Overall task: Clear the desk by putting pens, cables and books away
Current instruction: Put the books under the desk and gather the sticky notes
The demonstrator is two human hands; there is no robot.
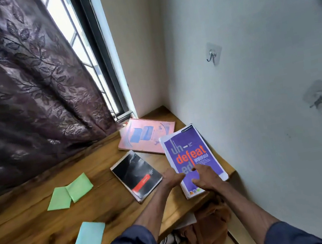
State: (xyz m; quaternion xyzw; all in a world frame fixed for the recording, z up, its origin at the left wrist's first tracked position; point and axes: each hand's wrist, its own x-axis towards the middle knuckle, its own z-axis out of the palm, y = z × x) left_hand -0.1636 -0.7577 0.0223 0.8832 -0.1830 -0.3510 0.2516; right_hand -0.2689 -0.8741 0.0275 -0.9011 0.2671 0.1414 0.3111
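Right grip on purple orange-lettered notebook

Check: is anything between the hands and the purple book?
Nothing visible is. The left hand is at the left edge of the purple book, and the right hand rests on its cover. Nothing lies on top of the book. The black notebook lies beside it, to the left.

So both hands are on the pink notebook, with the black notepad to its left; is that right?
No: the head view shows the left hand and right hand on the purple notebook, not the pink notebook; the black notepad is to its left.
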